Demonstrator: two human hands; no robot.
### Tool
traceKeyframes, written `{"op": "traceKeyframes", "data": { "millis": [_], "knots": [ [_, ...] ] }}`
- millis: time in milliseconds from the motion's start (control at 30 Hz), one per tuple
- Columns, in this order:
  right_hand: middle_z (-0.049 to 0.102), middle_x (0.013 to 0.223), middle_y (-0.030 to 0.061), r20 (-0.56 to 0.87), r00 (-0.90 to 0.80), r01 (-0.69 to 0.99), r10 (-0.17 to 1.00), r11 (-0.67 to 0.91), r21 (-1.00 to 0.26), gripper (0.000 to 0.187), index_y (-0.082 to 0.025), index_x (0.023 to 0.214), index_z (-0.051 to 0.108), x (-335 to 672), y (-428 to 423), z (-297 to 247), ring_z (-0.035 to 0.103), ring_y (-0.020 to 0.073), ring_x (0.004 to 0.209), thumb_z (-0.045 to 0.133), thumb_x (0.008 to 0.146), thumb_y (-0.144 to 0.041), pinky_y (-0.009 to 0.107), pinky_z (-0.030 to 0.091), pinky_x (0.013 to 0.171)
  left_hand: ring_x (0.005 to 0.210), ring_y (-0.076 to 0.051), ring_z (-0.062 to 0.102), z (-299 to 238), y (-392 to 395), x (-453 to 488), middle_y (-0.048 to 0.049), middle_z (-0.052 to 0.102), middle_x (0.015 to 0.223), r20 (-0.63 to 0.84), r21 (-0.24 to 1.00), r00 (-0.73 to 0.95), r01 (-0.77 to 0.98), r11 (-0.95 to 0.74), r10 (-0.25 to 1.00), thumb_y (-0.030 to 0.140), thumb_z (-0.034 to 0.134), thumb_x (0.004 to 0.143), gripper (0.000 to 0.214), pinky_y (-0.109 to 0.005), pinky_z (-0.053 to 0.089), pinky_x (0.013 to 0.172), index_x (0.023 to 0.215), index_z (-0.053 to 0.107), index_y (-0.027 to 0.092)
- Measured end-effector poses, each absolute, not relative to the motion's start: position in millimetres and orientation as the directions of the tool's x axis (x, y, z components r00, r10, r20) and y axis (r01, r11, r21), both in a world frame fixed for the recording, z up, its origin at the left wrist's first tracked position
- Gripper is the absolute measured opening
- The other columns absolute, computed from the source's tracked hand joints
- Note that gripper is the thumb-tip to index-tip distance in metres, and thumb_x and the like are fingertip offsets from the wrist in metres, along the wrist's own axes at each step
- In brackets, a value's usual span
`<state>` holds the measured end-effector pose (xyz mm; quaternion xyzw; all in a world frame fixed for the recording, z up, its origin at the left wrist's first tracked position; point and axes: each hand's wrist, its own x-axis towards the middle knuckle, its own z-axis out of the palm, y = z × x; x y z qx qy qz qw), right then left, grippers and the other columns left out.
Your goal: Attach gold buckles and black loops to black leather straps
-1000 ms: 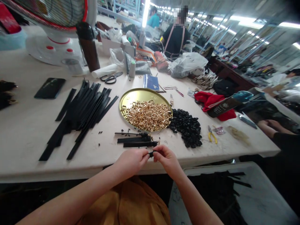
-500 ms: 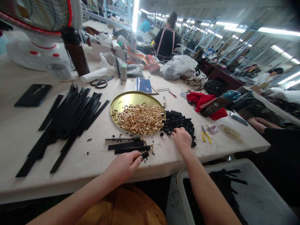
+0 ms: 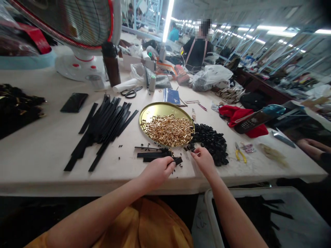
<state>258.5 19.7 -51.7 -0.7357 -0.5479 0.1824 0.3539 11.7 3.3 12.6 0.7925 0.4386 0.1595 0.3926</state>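
My left hand (image 3: 157, 169) pinches the end of a black strap piece (image 3: 177, 161) near the table's front edge. My right hand (image 3: 204, 159) is closed in a pinch beside the heap of small black loops (image 3: 212, 144); what its fingers hold is too small to make out. Just beyond my left hand lie a few black straps with fittings (image 3: 152, 155). A round gold tray (image 3: 155, 112) carries a heap of gold metal clips (image 3: 169, 130). A fan of long black straps (image 3: 106, 125) lies to the left.
Yellow pliers (image 3: 240, 152), a red cloth (image 3: 239, 115) with a calculator, scissors (image 3: 130, 92), a phone (image 3: 74, 102), a bottle (image 3: 111, 65) and a fan (image 3: 77, 31) stand around. A white bin (image 3: 307, 220) sits lower right. A person in black works at the far end; another person's arm rests at right.
My right hand left my left hand, reached to the black loop heap, and now draws back a little toward the left hand. My left hand keeps hold of the strap piece.
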Motion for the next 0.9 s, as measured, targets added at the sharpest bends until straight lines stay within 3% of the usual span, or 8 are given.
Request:
{"op": "traceKeyframes", "data": {
  "millis": [133, 300, 367, 433, 500, 600, 900],
  "knots": [
    [0.054, 0.063, 0.0007, 0.099, 0.341, 0.593, 0.935, -0.132, -0.794, 0.021, -0.019, 0.062, 0.057, 254.2, 15.1, -53.5, 0.048, 0.0169, 0.062, 0.062, 0.063, -0.040, 0.032, 0.038, 0.065, 0.065, -0.016, 0.053, 8.1, 1.8, 6.2, -0.0019, 0.058, 0.068, -0.106, 0.772, 0.549, 0.571, -0.279, 0.829, 0.033, 0.035, 0.086, 0.027, -0.025, 0.029, 0.055, 0.076, 0.054, 0.017],
    [0.060, 0.076, 0.0011, 0.015, 0.328, 0.341, 0.945, -0.103, -0.935, 0.035, -0.020, 0.093, 0.056, 237.9, -1.6, -62.8, 0.057, 0.0160, 0.066, 0.057, 0.071, -0.047, 0.031, 0.045, 0.062, 0.065, -0.016, 0.053, 2.9, -0.3, 7.5, -0.0025, 0.059, 0.070, -0.099, 0.788, 0.543, 0.555, -0.267, 0.834, 0.033, 0.035, 0.086, 0.028, -0.025, 0.030, 0.055, 0.077, 0.055, 0.017],
    [0.060, 0.084, 0.0028, 0.066, 0.372, 0.305, 0.926, -0.055, -0.951, 0.037, -0.020, 0.102, 0.054, 227.4, -9.9, -72.2, 0.057, 0.0164, 0.070, 0.056, 0.073, -0.043, 0.032, 0.046, 0.065, 0.066, -0.016, 0.054, -1.2, -2.8, 14.1, -0.0030, 0.061, 0.071, -0.101, 0.790, 0.563, 0.546, -0.277, 0.820, 0.033, 0.035, 0.086, 0.028, -0.025, 0.031, 0.056, 0.077, 0.056, 0.017],
    [0.059, 0.091, 0.0061, 0.226, 0.396, 0.468, 0.890, 0.016, -0.883, 0.032, -0.019, 0.106, 0.054, 217.1, -15.2, -80.7, 0.056, 0.0185, 0.080, 0.052, 0.079, -0.036, 0.036, 0.045, 0.074, 0.066, -0.016, 0.054, -6.6, -6.6, 21.0, -0.0031, 0.061, 0.071, -0.109, 0.792, 0.596, 0.536, -0.292, 0.796, 0.032, 0.036, 0.086, 0.028, -0.025, 0.031, 0.056, 0.078, 0.057, 0.017],
    [0.057, 0.096, 0.0091, 0.373, 0.295, 0.726, 0.880, 0.048, -0.686, 0.027, -0.018, 0.105, 0.055, 209.4, -14.0, -85.3, 0.053, 0.0210, 0.089, 0.045, 0.083, -0.029, 0.038, 0.042, 0.080, 0.064, -0.016, 0.053, -11.2, -10.5, 25.7, -0.0031, 0.061, 0.069, -0.123, 0.794, 0.620, 0.530, -0.297, 0.775, 0.032, 0.036, 0.085, 0.028, -0.024, 0.031, 0.055, 0.077, 0.058, 0.017],
    [0.057, 0.096, 0.0124, 0.393, 0.152, 0.914, 0.907, 0.023, -0.406, 0.029, -0.015, 0.107, 0.055, 208.0, 3.1, -84.4, 0.051, 0.0237, 0.090, 0.038, 0.085, -0.021, 0.038, 0.040, 0.080, 0.061, -0.015, 0.052, -12.9, -12.7, 27.0, -0.0028, 0.060, 0.068, -0.138, 0.797, 0.619, 0.533, -0.284, 0.773, 0.031, 0.035, 0.085, 0.028, -0.023, 0.030, 0.053, 0.076, 0.057, 0.017],
    [0.059, 0.098, 0.0113, 0.480, 0.138, 0.958, 0.866, 0.008, -0.288, 0.028, -0.015, 0.108, 0.056, 241.0, 56.9, -76.1, 0.051, 0.0217, 0.091, 0.039, 0.086, -0.020, 0.033, 0.038, 0.081, 0.064, -0.016, 0.052, -12.3, -3.3, 22.5, -0.0008, 0.056, 0.064, -0.174, 0.808, 0.587, 0.545, -0.227, 0.790, 0.034, 0.031, 0.086, 0.029, -0.023, 0.032, 0.057, 0.072, 0.052, 0.018]
  ]
}}
